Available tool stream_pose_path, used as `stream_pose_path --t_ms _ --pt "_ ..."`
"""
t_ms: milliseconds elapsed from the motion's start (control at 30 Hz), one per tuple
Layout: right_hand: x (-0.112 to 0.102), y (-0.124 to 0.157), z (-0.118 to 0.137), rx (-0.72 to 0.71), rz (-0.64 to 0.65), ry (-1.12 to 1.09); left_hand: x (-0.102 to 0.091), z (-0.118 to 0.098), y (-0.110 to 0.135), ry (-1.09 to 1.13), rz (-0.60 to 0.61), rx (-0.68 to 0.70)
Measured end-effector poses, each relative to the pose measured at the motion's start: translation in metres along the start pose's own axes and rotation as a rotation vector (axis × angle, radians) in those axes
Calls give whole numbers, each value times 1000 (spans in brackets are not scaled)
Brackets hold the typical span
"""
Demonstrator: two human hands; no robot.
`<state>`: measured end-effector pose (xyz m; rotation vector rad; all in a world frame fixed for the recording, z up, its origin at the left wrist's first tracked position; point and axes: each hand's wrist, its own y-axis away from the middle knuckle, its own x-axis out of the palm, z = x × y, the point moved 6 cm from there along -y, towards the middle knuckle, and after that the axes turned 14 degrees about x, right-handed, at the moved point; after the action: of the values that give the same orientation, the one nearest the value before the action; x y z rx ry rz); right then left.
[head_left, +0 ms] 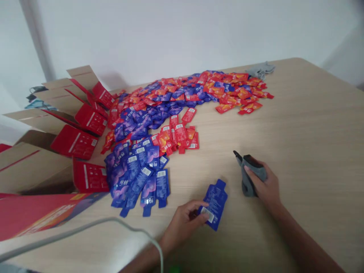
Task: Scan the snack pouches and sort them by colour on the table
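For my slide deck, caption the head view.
Left hand holds a blue pouch; right hand grips a grey scanner.

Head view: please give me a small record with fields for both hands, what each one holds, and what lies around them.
left hand: pinches blue pouch at its lower edge
right hand: rests on grey tool, black tip away from the person
table: light wood
pile: red and blue pouches, far left
boxes: red, open, left edge
cloth: grey, far side
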<state>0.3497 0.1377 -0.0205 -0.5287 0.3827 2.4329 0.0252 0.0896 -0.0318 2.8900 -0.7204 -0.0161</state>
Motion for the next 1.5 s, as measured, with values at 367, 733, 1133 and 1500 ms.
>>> stream_pose_path --t_ms 367,733,1133,1500 --pt "-1 -1 0 -70 -25 -29 18 -14 33 -1039 179 549" --pt "-6 11 23 -225 -58 38 24 -18 60 -1173 321 912" --pt "93 155 47 -1106 726 556 25 1 58 -1163 212 940" --pt "65 38 104 -908 203 521 31 -11 57 -1149 299 979"
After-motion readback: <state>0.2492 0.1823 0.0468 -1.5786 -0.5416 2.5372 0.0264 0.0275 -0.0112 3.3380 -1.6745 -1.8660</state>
